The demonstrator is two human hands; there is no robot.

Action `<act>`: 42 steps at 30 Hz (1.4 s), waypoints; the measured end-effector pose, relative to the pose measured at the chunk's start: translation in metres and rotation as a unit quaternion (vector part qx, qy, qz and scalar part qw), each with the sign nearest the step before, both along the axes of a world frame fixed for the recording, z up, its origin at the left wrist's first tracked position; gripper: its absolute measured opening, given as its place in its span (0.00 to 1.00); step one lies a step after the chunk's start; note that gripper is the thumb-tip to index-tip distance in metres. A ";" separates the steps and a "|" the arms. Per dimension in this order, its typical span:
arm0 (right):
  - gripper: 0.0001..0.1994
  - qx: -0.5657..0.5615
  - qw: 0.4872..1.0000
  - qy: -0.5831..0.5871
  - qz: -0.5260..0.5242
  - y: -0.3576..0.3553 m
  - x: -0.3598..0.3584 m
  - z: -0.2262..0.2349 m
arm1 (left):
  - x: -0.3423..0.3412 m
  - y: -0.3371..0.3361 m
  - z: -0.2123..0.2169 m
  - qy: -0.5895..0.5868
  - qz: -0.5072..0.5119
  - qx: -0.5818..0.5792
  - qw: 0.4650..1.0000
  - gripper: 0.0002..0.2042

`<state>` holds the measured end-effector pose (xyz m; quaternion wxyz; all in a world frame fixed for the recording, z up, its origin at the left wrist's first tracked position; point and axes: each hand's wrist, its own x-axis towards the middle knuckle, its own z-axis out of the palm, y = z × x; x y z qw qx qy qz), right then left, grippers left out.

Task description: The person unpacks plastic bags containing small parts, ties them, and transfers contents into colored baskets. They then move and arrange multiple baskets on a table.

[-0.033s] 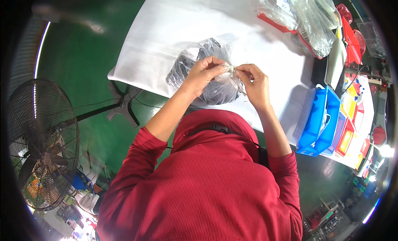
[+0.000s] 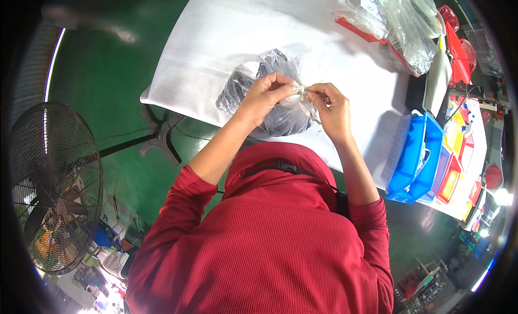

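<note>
A clear plastic bag [image 2: 288, 119] with dark contents lies near the front edge of the white-covered table [image 2: 216, 33]. Its top is gathered into a twisted neck. My left hand [image 2: 268, 98] pinches that neck between thumb and fingers. Close beside it, my right hand [image 2: 330, 104] pinches the gathered plastic from the other side. A thin strip hangs down from between the fingers; whether it is a tie or part of the bag I cannot tell. What the dark contents are is hard to make out through the plastic.
Blue plastic baskets [image 2: 413, 157] stand at the table's right edge. Behind them, clear plastic bags [image 2: 410, 28] lie over a red tray [image 2: 360, 31]. Yellow and red bins [image 2: 450, 184] sit farther right. A large black fan [image 2: 56, 190] stands on the green floor at left.
</note>
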<state>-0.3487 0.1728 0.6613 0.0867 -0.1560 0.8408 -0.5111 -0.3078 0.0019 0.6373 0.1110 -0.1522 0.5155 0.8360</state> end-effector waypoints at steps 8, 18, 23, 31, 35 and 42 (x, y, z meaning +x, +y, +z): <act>0.05 0.062 0.993 0.101 0.028 -0.004 0.002 0.016 | 0.006 0.008 0.010 0.080 0.027 -0.182 0.980 0.07; 0.05 0.151 0.975 0.161 0.013 -0.009 0.002 0.019 | 0.008 0.013 0.027 0.195 -0.003 -0.369 0.909 0.06; 0.06 0.003 0.995 -0.102 -0.010 -0.005 -0.003 0.012 | 0.012 0.013 0.016 0.201 0.053 -0.275 0.939 0.04; 0.11 0.092 0.994 -0.035 0.037 -0.009 0.009 0.027 | -0.014 0.000 0.011 0.008 0.008 -0.157 0.988 0.07; 0.09 0.106 0.994 -0.016 0.018 0.004 0.006 0.012 | -0.030 -0.001 0.023 0.054 -0.114 -0.151 0.980 0.13; 0.06 0.136 0.990 -0.029 -0.022 0.020 0.007 0.016 | -0.062 0.005 0.024 0.200 -0.133 -0.389 0.889 0.12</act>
